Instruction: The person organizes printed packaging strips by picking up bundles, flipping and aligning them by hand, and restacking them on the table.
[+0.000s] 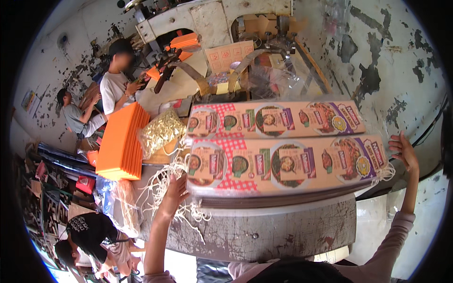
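Note:
A thick stack of long printed cardboard panels [302,162], with food pictures and a red check pattern, lies in clear plastic on the table. A second row of the same panels [278,118] sits behind it. My left hand [174,194] is at the stack's near left end, fingers extended along its edge, beside a tangle of white cords [163,181]. Off the right end, my right hand [403,150] is raised with its fingers apart, holding nothing. A bunch of white cord [386,173] hangs at that end of the stack.
Orange folded pieces [123,141] stand stacked at left, next to a clear bag of gold-coloured bits [163,132]. A worn tabletop [264,233] lies nearest me. Behind stands a pale metal machine [203,23]. Two people are at the far left, another at lower left.

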Available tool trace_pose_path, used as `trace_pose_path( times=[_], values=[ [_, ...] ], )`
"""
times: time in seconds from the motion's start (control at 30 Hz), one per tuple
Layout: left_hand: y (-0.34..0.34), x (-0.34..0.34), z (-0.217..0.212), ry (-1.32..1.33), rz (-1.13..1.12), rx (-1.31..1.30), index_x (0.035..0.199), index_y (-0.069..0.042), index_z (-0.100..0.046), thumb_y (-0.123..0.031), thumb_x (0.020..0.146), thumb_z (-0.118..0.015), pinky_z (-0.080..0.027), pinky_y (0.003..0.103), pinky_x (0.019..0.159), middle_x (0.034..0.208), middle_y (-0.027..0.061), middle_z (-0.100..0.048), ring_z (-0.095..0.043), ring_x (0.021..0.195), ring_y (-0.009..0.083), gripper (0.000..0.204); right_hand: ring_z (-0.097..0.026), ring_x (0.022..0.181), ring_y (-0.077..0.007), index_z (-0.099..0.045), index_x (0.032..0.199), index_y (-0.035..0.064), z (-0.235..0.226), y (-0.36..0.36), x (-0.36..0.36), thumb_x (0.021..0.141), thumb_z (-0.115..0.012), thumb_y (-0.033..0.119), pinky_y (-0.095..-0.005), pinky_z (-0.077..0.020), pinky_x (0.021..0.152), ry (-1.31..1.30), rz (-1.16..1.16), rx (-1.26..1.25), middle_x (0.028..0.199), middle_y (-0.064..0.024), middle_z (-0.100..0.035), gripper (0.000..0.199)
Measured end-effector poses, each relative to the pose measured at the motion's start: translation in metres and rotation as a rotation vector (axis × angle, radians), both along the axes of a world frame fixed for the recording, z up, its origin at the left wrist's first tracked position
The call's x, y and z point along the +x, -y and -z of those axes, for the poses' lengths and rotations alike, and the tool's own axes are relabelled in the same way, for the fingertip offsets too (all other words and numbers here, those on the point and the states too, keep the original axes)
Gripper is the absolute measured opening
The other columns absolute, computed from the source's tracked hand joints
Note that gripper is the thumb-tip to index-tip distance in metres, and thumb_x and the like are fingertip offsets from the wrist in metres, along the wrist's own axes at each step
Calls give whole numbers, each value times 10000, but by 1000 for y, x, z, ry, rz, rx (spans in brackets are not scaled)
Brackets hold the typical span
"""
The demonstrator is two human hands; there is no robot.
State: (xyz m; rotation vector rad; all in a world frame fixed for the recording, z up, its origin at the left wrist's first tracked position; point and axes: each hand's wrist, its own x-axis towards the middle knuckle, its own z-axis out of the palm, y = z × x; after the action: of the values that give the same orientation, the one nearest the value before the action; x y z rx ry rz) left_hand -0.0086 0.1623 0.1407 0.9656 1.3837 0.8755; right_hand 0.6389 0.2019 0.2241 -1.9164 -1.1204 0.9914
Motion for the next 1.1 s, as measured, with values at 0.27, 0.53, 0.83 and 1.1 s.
trace_pose_path(
  times=[0.27, 0.53, 0.83, 1.1],
  values=[
    [16, 5, 3, -55, -72, 79, 1233, 118, -204, -611, 805, -168, -290, 363, 946, 1245, 265, -291, -322, 1158, 280, 846, -486, 926, -203, -428, 1145, 27, 32, 6, -12, 772, -351, 609, -372, -403, 760, 73, -58, -29, 995, -132, -531, 695],
    [38, 7, 8, -230, -224, 209, 1290, -72, -234, -608, 808, -162, -341, 353, 885, 1159, 192, -428, -427, 1076, 252, 724, -532, 875, -182, -420, 1138, -10, 51, 8, -23, 815, -385, 517, -303, -445, 716, -149, -146, 109, 943, -157, -550, 619],
    [59, 13, 21, -197, -161, 220, 1276, -72, -245, -524, 852, -221, -385, 323, 809, 1031, 166, -507, -506, 956, 227, 620, -513, 850, -290, -517, 992, -2, 42, 59, -114, 785, -529, 181, -336, -400, 746, 922, 145, 999, 913, -146, -530, 276],
    [68, 26, 49, -187, -182, 402, 1200, -1, -364, -346, 817, -472, -315, 341, 908, 1159, 155, -429, -402, 1080, 231, 527, -498, 826, -279, -509, 976, 21, 107, 102, -206, 669, -606, 152, -415, -406, 706, 1090, -797, 1072, 955, -118, -498, 348]
  ],
)
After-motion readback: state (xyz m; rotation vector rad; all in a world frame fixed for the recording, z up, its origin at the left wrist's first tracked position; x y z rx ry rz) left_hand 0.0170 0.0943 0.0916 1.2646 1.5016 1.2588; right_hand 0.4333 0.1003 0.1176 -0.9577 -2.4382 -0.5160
